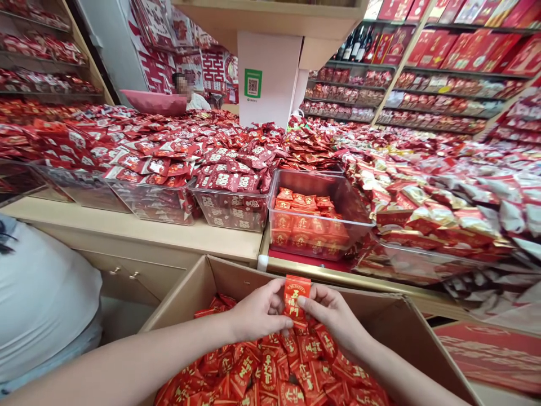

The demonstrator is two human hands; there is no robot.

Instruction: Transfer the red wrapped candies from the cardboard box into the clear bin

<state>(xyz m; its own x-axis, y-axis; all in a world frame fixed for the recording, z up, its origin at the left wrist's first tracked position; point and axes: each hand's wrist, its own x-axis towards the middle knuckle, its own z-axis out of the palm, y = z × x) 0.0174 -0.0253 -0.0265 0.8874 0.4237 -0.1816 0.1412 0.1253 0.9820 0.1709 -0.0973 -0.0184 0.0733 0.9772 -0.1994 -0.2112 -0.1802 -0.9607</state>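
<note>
Between my hands is a small red packet (295,290) with gold characters, its printed face toward me. My right hand (338,316) pinches its right edge, thumb on the front and fingers behind. At the other side my left hand (260,313) grips the packet's left edge; some of its fingertips are hidden behind it. Both hands are above an open cardboard box (177,301) that holds many similar red packets (270,366) lying loose. Just beyond the box stands a clear plastic bin (276,225), partly filled with orange-red packets (302,220) in rows.
Left of that bin, more clear bins (230,211) overflow with dark red packets. White, gold and red packets (422,208) heap up on the right. A white pillar (270,79) rises behind. At the left edge is a person in a light shirt (46,287); another person sits far back.
</note>
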